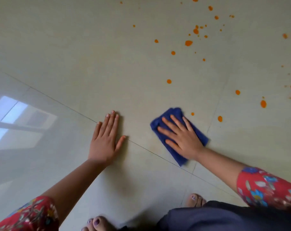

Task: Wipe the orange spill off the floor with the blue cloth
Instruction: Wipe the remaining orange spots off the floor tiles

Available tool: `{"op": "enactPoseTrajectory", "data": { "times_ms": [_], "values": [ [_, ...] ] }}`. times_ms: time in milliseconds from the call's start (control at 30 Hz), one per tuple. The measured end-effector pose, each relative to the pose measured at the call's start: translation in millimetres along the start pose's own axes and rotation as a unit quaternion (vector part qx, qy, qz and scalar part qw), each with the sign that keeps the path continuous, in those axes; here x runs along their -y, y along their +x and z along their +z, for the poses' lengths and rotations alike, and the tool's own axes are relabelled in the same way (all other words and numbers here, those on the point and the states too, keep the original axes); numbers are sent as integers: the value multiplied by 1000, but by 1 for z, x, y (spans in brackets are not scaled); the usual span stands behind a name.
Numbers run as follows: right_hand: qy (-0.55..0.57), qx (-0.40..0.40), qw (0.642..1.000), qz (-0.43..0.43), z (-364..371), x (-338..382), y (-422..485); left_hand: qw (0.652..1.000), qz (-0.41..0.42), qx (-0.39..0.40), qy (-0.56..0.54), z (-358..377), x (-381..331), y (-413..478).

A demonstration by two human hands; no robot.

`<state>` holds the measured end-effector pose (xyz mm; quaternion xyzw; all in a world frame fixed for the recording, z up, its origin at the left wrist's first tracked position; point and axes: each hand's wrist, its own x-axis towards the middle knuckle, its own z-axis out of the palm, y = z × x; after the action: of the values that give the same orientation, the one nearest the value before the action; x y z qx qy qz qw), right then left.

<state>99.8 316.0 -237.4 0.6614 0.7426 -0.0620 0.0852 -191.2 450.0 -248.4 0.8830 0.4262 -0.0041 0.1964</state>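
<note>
Here the blue cloth (pixel 178 135) lies folded on the pale floor (pixel 108 72), and the right hand (pixel 181 139) presses flat on it with fingers spread straight. Orange spill (pixel 188 43) drops dot the tiles beyond and beside it. Nearby, the left hand (pixel 106 139) rests flat, fingers straight, on bare floor.

One cloth (pixel 174 113), two hands (pixel 106 142) (pixel 183 139), two feet (pixel 98 222) (pixel 194 200) (orange drops (pixel 188 43): dozens)
</note>
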Motion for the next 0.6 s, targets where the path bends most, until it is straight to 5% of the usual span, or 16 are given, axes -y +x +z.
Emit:
{"op": "enactPoseTrajectory", "data": {
  "times_ms": [100,267,467,600],
  "values": [
    [42,-7,989,144,-11,27,28,999,24,20,29,-4,0,4],
    [27,78,996,-33,8,63,-59,995,80,46,37,-7,-16,15],
    [75,180,943,268,-16,-14,-78,994,94,58,-3,-16,-53,20],
    [119,194,955,192,-21,-1,-66,989,130,70,-1,-28,-76,44]
  ]
}}
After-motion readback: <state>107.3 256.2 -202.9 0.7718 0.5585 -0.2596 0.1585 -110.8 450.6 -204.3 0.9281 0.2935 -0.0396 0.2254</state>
